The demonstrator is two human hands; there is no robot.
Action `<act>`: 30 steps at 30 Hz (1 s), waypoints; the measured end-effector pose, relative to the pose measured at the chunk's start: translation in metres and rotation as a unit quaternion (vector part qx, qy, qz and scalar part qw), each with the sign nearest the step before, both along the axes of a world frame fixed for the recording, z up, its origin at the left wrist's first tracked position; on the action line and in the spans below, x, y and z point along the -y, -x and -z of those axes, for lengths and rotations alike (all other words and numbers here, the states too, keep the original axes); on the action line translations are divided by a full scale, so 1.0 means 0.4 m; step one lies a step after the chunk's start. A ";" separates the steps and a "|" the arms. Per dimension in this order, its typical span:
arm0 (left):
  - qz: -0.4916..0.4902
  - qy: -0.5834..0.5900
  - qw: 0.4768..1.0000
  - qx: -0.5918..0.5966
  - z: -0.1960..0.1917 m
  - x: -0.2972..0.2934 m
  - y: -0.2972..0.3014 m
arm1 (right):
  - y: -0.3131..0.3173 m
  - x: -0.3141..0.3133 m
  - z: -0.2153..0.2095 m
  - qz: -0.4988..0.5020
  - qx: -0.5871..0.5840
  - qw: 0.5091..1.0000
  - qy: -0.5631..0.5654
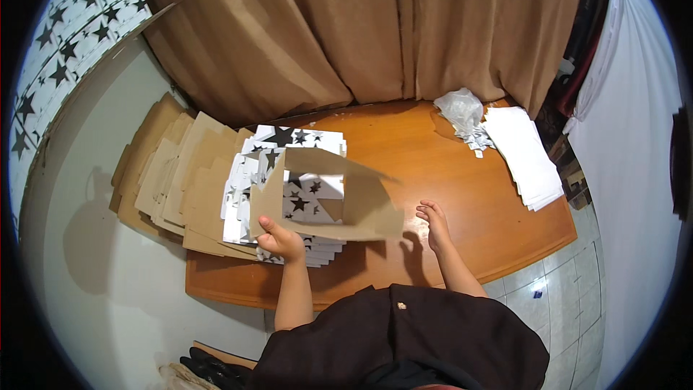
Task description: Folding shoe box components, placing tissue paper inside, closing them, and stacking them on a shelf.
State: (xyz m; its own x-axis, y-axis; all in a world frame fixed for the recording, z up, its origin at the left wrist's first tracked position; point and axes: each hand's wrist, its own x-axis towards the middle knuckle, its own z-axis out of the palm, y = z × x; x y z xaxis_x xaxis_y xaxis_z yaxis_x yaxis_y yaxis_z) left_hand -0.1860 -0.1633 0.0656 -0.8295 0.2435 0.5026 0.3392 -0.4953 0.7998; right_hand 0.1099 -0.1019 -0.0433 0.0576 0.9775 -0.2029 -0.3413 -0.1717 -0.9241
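My left hand (281, 240) is closed on the near left edge of a brown cardboard box (374, 206), thumb on top. The box is partly folded: its walls stand up around an open middle, and flaps stick out at the far side and the right. Through the opening shows a stack of white cardboard sheets with black stars (321, 140), over which the box is held. To the right of the box, just apart from it, my right hand (434, 225) hovers above the table with slightly bent fingers and nothing in them.
Overlapping flat brown cardboard sheets (206, 206) lean at the table's left end beside the wall. At the far right of the wooden table (404, 137) lie a stack of white paper sheets (525, 162) and a crumpled clear plastic bag (460, 107). A brown curtain (346, 22) hangs behind.
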 end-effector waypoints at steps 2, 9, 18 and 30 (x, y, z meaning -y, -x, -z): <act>-0.019 -0.032 0.999 -0.012 -0.035 -0.025 -0.069 | -0.029 -0.006 0.037 -0.004 -0.022 0.998 0.059; 0.135 -0.036 0.984 0.112 -0.078 -0.068 -0.265 | -0.088 0.058 0.111 -0.132 -0.254 0.934 0.213; 0.233 -0.040 0.962 0.137 -0.027 -0.072 -0.368 | -0.146 -0.050 0.095 -0.153 -0.277 0.936 0.154; 0.272 0.028 0.945 0.180 0.052 -0.143 -0.303 | -0.255 -0.232 0.031 -0.103 -0.119 0.957 0.245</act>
